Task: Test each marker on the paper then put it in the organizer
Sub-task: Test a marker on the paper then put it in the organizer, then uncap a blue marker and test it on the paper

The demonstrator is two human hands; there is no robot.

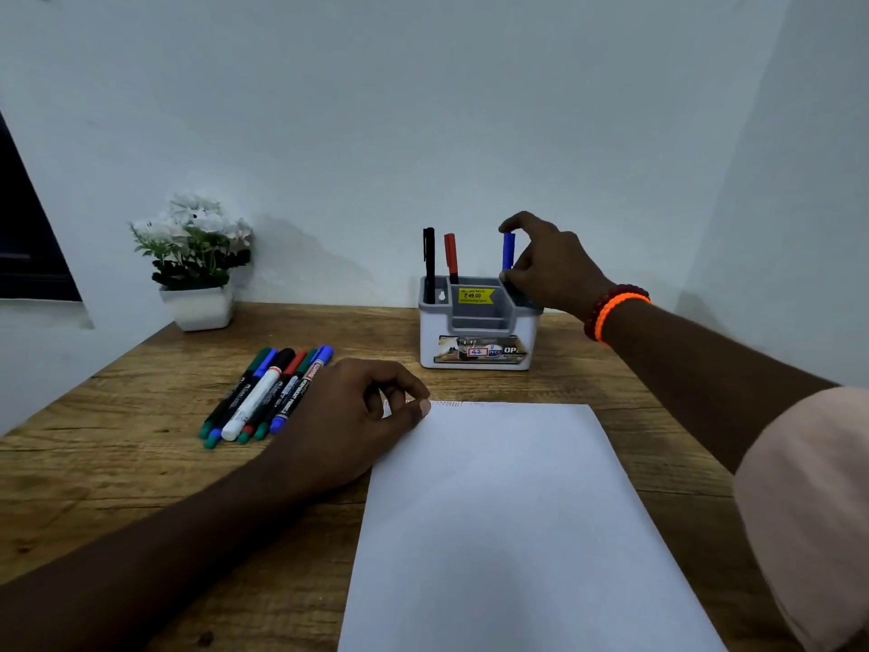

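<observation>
Wood-grain worktop (117,444) under a pale wall. The right hand (548,265) pinches the blue marker (508,250) upright, cap up, long axis vertical, its lower end in the right rear slot of the organizer (477,331). Released off-plumb, it could lean or tip the light caddy. The left hand (348,416), loosely curled and holding nothing, rests on the paper (508,510) corner.

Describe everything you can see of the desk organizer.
The organizer is a small white box of plastic look with a grey inner tray split into compartments. It stands upright on the wooden desk near the wall. A yellow price sticker sits inside, a printed label on its front. A black marker and a red marker stand in it; the right hand pinches a blue marker over its right side.
</observation>
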